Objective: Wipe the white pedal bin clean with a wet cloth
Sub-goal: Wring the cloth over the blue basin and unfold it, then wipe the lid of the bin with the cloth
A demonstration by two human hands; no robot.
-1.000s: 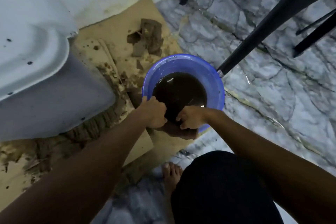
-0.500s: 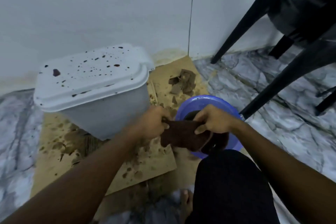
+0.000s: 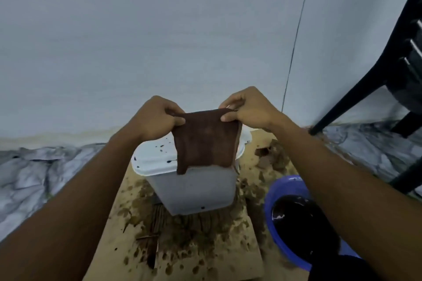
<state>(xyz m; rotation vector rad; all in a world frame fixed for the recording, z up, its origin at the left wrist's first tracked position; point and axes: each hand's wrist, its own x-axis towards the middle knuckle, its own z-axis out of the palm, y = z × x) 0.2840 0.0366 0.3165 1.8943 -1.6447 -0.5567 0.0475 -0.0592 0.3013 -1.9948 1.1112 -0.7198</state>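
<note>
Item: dark brown wet cloth, held up spread flat, long axis hanging vertical.
Left hand, right hand: fingers clamped on its top corners.
White plastic pedal bin, lid dark-spotted: on stained cardboard, directly below the cloth, about equally near both hands.

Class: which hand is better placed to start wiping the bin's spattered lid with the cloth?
Probably left: the left hand grips the cloth above the spotted lid; the right hand hangs over its right edge.
</note>
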